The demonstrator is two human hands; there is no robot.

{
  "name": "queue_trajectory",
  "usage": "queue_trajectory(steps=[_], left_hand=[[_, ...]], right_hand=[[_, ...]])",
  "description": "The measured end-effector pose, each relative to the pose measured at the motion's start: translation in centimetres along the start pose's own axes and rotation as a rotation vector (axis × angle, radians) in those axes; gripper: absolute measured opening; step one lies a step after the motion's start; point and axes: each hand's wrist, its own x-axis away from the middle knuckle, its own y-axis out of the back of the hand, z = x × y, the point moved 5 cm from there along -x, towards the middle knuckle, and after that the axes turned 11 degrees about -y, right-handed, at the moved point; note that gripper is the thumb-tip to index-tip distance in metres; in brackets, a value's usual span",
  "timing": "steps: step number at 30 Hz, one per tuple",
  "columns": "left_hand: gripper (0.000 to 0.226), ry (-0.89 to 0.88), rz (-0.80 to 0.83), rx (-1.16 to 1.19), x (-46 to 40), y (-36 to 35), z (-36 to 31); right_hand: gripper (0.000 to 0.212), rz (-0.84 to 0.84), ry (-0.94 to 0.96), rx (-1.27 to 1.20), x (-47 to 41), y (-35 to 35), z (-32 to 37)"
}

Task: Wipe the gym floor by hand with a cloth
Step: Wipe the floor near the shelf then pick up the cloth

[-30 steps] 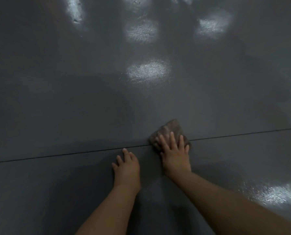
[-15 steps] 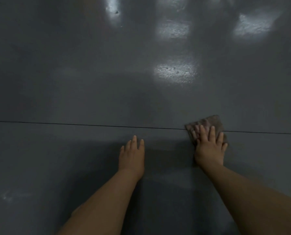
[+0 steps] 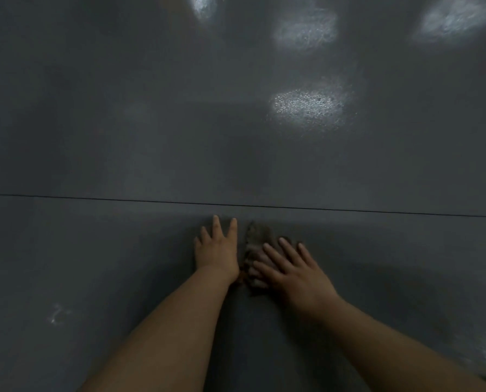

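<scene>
Your right hand (image 3: pixel 295 270) is pressing the cloth (image 3: pixel 254 241) flat-fingered onto the floor (image 3: pixel 123 137); your left hand (image 3: pixel 217 250) is resting flat, fingers straight, beside it.

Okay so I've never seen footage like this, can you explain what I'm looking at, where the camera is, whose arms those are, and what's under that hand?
This is no machine: a person is working with bare hands. The single picture comes from a camera worn on their head, looking forward and down, so both forearms reach in from the bottom edge.

The dark grey surface is the gym floor; the pale patches are light reflecting off it, and a thin seam runs across it just beyond the fingertips.

The left hand lies flat on the floor with fingers straight, holding nothing. Beside it, the right hand presses flat on a small brownish cloth, which pokes out past its fingers. That cloth is the wiping tool; it lies close against the left hand.
</scene>
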Motion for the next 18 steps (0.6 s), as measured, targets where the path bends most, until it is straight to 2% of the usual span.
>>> queue_trajectory(steps=[3, 7, 10, 13, 16, 18], left_hand=[[0.124, -0.034, -0.021, -0.076, 0.0, 0.2, 0.5], [0.125, -0.071, -0.052, -0.118, 0.1, 0.0, 0.9], [0.125, -0.103, -0.084, -0.107, 0.1, 0.0, 1.2], [0.121, -0.141, -0.064, -0.1, 0.1, -0.1, 1.7], [0.1, -0.186, -0.075, -0.082, 0.0, 0.6, 2.5], [0.09, -0.212, -0.093, -0.083, 0.0, 1.0, 2.9]], right_hand=[[0.059, -0.092, -0.226, -0.103, -2.0, 1.2, -4.0], [0.051, -0.181, -0.743, -0.38, -2.3, 2.4, -7.8], [0.054, -0.189, -0.863, -0.494, -2.1, 2.4, -5.1], [0.058, -0.111, -0.727, -0.468, -1.1, 1.0, 1.0], [0.061, -0.104, -0.285, -0.281, 0.6, -0.3, 7.7], [0.063, -0.045, -0.063, -0.114, 1.5, -0.7, 10.3]])
